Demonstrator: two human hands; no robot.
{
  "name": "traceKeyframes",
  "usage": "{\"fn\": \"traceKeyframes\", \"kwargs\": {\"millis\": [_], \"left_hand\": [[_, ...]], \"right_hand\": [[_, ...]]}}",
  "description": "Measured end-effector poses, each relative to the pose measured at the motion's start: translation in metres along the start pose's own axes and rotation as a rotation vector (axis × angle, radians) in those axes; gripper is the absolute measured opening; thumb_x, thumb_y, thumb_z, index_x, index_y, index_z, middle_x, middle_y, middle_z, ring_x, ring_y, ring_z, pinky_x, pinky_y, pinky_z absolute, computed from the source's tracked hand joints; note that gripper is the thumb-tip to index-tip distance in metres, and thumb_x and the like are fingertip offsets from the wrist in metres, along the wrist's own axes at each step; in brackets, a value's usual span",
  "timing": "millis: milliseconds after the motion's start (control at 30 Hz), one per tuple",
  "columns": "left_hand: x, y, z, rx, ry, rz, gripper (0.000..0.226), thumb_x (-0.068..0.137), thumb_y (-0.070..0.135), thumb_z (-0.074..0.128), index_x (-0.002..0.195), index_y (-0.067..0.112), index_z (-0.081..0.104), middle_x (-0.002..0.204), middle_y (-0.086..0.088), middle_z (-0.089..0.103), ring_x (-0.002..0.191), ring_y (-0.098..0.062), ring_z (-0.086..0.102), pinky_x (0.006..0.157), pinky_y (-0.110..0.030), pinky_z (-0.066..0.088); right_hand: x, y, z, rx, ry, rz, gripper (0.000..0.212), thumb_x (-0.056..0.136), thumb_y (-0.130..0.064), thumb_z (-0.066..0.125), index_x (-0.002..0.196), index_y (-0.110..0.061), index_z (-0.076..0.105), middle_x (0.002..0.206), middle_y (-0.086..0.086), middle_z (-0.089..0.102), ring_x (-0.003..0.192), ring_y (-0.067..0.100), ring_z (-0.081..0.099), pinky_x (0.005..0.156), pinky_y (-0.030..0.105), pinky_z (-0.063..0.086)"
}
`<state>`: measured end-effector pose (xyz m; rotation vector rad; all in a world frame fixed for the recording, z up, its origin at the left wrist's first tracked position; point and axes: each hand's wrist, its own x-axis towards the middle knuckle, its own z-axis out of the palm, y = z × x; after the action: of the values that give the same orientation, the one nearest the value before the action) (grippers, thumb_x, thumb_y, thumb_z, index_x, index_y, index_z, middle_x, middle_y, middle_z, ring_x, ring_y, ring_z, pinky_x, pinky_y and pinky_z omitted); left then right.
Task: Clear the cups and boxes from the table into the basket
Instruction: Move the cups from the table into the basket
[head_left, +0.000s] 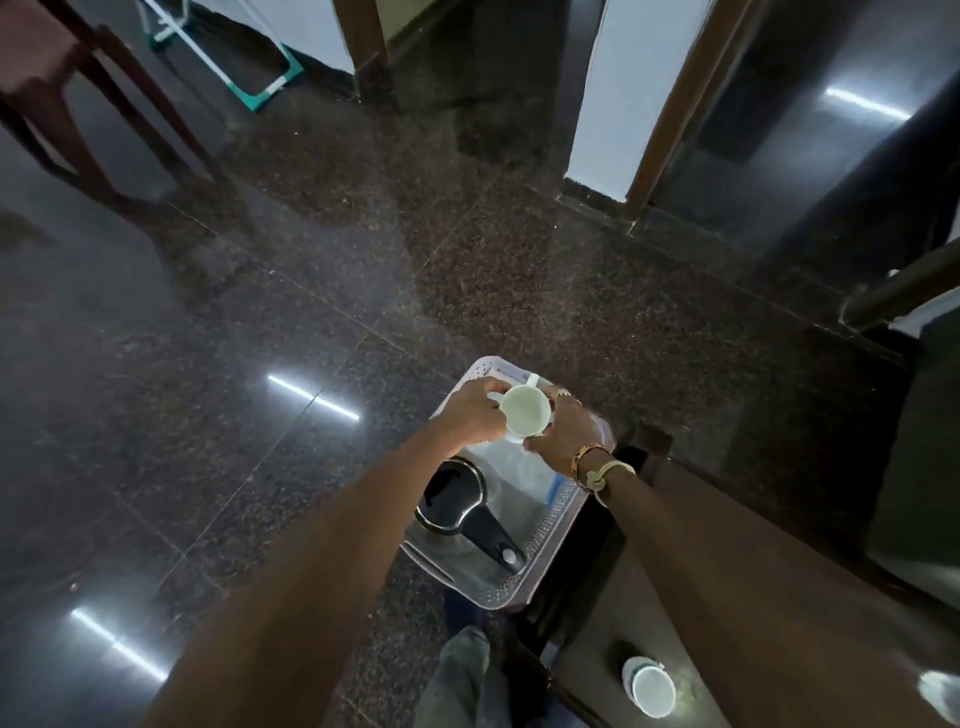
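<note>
Cup (527, 414), pale round, in grip of L hand (475, 410), R hand (567, 432), over perforated basket (551, 524).

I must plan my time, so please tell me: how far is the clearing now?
Done: a black scoop and what looks like a clear box lie in the basket. In hand: the left hand and right hand grip a white mug above it. Left: another white cup stands on the table; a pale item is cut off at the frame edge.
</note>
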<state>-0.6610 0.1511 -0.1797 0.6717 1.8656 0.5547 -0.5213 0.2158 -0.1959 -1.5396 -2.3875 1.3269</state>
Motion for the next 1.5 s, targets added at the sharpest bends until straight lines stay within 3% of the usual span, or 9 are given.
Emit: {"fn": "traceKeyframes", "kwargs": {"millis": [100, 233, 367, 500, 633, 1067, 1200, 1367, 1500], "left_hand": [[0.035, -0.014, -0.010, 0.027, -0.024, -0.059, 0.060, 0.071, -0.008, 0.054, 0.120, 0.026, 0.062, 0.102, -0.008, 0.071, 0.090, -0.025, 0.066, 0.060, -0.027, 0.048], [0.074, -0.029, -0.019, 0.022, -0.066, -0.114, 0.065, 0.069, -0.008, 0.058, 0.127, 0.022, 0.057, 0.111, -0.011, 0.064, 0.096, -0.024, 0.060, 0.057, -0.024, 0.044], [0.105, -0.043, -0.021, 0.033, -0.084, -0.143, 0.070, 0.068, -0.006, 0.060, 0.133, 0.019, 0.053, 0.119, -0.010, 0.059, 0.110, -0.026, 0.057, 0.078, -0.034, 0.054], [0.125, -0.053, -0.018, 0.042, -0.114, -0.157, 0.069, 0.068, -0.007, 0.058, 0.133, 0.017, 0.054, 0.113, -0.007, 0.059, 0.104, -0.023, 0.056, 0.073, -0.030, 0.051], [0.132, -0.057, -0.014, 0.056, -0.114, -0.173, 0.056, 0.069, -0.006, 0.059, 0.122, 0.011, 0.060, 0.110, -0.009, 0.063, 0.103, -0.025, 0.059, 0.088, -0.041, 0.055], [0.131, -0.063, -0.009, 0.098, -0.110, -0.219, 0.044, 0.074, -0.007, 0.061, 0.115, 0.008, 0.058, 0.105, -0.009, 0.062, 0.101, -0.024, 0.058, 0.086, -0.038, 0.053], [0.118, -0.055, -0.010, 0.208, -0.057, -0.216, 0.036, 0.079, 0.003, 0.061, 0.114, 0.007, 0.056, 0.107, -0.009, 0.060, 0.097, -0.023, 0.058, 0.068, -0.030, 0.048], [0.085, -0.031, -0.016, 0.319, 0.089, -0.155, 0.046, 0.083, 0.008, 0.061, 0.129, 0.005, 0.055, 0.126, -0.014, 0.061, 0.109, -0.027, 0.061, 0.087, -0.035, 0.054], [0.046, 0.001, -0.017, 0.342, 0.197, -0.088, 0.042, 0.083, 0.014, 0.064, 0.125, 0.009, 0.062, 0.122, -0.013, 0.066, 0.110, -0.029, 0.064, 0.092, -0.036, 0.055]], "right_hand": [[0.030, 0.000, 0.022, -0.014, -0.044, 0.020, 0.058, 0.068, -0.004, 0.081, 0.122, -0.007, 0.061, 0.115, 0.014, 0.067, 0.108, 0.031, 0.063, 0.089, 0.041, 0.054], [0.065, 0.007, 0.047, -0.082, -0.057, 0.045, 0.064, 0.071, -0.006, 0.080, 0.130, -0.010, 0.056, 0.124, 0.011, 0.064, 0.115, 0.028, 0.060, 0.096, 0.038, 0.050], [0.094, 0.016, 0.067, -0.121, -0.077, 0.051, 0.060, 0.074, -0.008, 0.077, 0.130, -0.010, 0.057, 0.126, 0.009, 0.064, 0.118, 0.027, 0.059, 0.098, 0.037, 0.049], [0.114, 0.027, 0.081, -0.164, -0.139, 0.077, 0.063, 0.076, -0.008, 0.073, 0.136, -0.012, 0.051, 0.131, 0.009, 0.060, 0.124, 0.026, 0.055, 0.101, 0.037, 0.047], [0.123, 0.031, 0.086, -0.203, -0.166, 0.044, 0.051, 0.078, -0.007, 0.067, 0.128, -0.015, 0.058, 0.123, 0.007, 0.065, 0.117, 0.027, 0.059, 0.094, 0.035, 0.048], [0.122, 0.037, 0.087, -0.237, -0.212, 0.100, 0.066, 0.083, -0.001, 0.062, 0.145, -0.013, 0.042, 0.138, 0.009, 0.053, 0.127, 0.029, 0.053, 0.104, 0.042, 0.046], [0.105, 0.036, 0.070, -0.258, -0.200, 0.097, 0.075, 0.087, 0.002, 0.060, 0.153, -0.015, 0.028, 0.153, 0.008, 0.038, 0.140, 0.026, 0.039, 0.113, 0.036, 0.033], [0.074, 0.028, 0.027, -0.296, -0.176, 0.064, 0.071, 0.091, -0.012, 0.062, 0.152, -0.013, 0.027, 0.151, 0.012, 0.037, 0.138, 0.029, 0.039, 0.112, 0.036, 0.032], [0.036, 0.023, -0.015, -0.226, -0.128, 0.052, 0.071, 0.090, -0.018, 0.066, 0.152, -0.016, 0.030, 0.153, 0.011, 0.036, 0.138, 0.031, 0.040, 0.113, 0.042, 0.035]]}}
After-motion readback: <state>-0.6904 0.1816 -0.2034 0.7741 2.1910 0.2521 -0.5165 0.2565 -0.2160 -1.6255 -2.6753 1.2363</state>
